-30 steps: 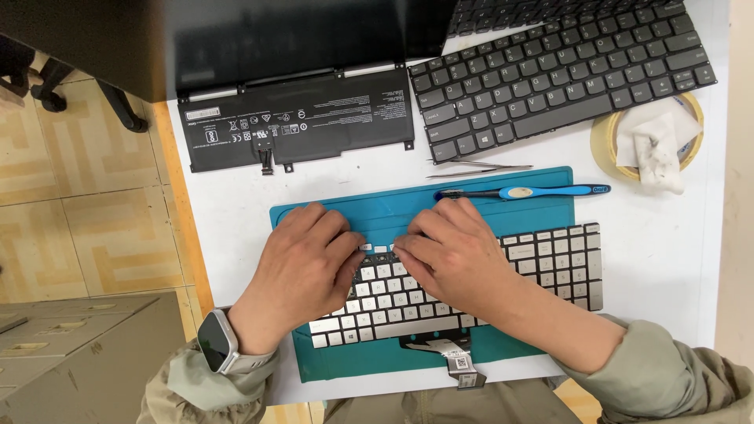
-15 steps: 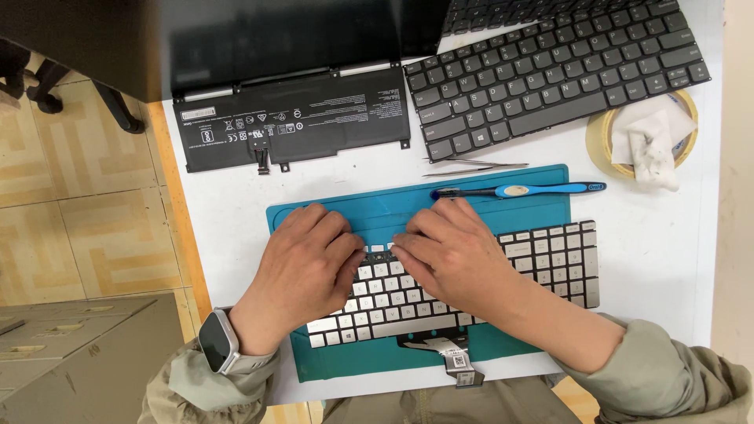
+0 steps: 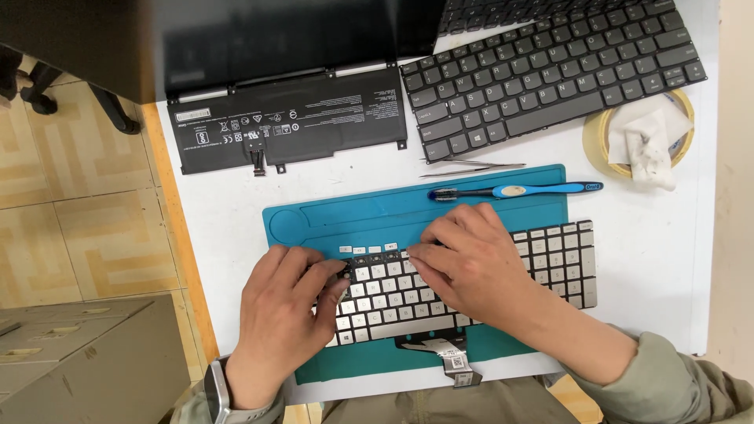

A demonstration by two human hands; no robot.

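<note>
head view: since a second ago the left hand (image 3: 287, 314) has slid off toward 9 o'clock, baring the top-left keys of the silver keyboard (image 3: 471, 286), which lies on the teal mat (image 3: 353, 216) on the table (image 3: 228, 220). its fingers (image 3: 334, 276) now pinch at a corner key there; the grip looks closed but small. the right hand (image 3: 471, 263) stays flat across the middle keys, fingers spread, holding nothing. a blue toothbrush (image 3: 514, 190) lies at 12 o'clock.

White rectangular tabletop (image 3: 236, 212) with orange wooden left edge. Directly on top: teal silicone work mat (image 3: 345, 220) near centre; flat black battery pack (image 3: 290, 129) far left; dark grey loose keyboard (image 3: 550, 74) far right; steel tweezers (image 3: 471, 167) between; beige tape roll (image 3: 598, 137) right edge.
</note>
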